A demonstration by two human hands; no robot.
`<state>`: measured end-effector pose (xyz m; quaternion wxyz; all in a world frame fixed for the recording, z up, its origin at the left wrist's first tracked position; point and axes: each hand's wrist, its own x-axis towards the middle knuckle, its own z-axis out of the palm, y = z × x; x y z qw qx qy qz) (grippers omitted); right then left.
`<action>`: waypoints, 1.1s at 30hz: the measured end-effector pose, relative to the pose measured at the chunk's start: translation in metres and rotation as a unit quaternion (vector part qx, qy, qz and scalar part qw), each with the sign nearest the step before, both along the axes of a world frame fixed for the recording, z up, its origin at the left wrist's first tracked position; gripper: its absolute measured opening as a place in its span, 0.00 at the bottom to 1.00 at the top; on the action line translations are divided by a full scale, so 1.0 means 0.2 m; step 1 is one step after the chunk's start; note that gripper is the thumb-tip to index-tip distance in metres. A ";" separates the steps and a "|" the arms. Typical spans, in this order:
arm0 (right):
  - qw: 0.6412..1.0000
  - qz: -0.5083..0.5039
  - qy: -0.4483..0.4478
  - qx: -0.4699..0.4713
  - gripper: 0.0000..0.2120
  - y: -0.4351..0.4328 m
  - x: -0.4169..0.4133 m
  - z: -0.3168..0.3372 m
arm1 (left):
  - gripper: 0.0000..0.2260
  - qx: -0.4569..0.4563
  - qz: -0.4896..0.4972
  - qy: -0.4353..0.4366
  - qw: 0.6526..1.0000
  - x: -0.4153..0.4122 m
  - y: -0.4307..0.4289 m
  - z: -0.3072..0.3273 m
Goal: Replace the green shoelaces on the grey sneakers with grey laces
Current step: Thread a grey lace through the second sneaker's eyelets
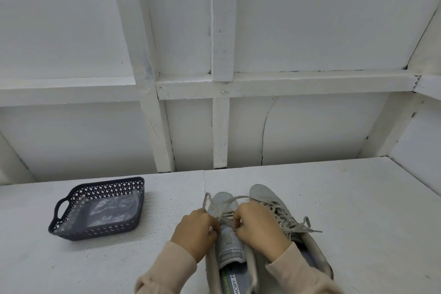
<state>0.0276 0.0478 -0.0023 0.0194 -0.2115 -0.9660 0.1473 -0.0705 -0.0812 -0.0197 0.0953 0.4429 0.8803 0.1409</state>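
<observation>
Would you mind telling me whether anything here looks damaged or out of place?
Only a thin curved crack in the wall panel behind the table looks damaged. The left hand and right hand pinch the grey lace over the sneaker on the left; the basket sits upright.

White panelled wall (310, 19) behind white table (358, 198).

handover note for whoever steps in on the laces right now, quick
Left hand: pinches the grey lace over the left-side sneaker.
Right hand: pinches the same lace at the eyelets.
Right-side sneaker: next to it, laced in grey, ends loose.
Basket: at the left, holds a plastic bag.
Done: no green lace in view.
Left: probably finish threading, then tie both.
</observation>
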 end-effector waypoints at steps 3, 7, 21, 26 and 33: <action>0.998 -0.006 0.053 -0.020 0.08 -0.01 0.02 -0.01 | 0.08 0.075 -0.013 -0.005 0.997 0.02 0.01 -0.01; 0.981 -0.045 0.134 -0.132 0.05 -0.01 0.03 -0.04 | 0.07 0.198 0.013 -0.121 0.973 0.05 -0.01 -0.05; 0.827 -0.059 0.186 -0.528 0.09 0.04 0.04 0.01 | 0.19 0.454 0.153 -0.465 0.744 0.10 0.01 -0.15; 0.859 0.005 0.133 -0.495 0.07 0.08 0.04 0.07 | 0.17 0.432 0.109 -0.448 0.775 0.09 0.01 -0.15; 0.850 -0.049 0.244 -0.464 0.07 0.04 0.03 -0.04 | 0.20 0.432 0.032 -0.423 0.796 0.05 0.01 -0.14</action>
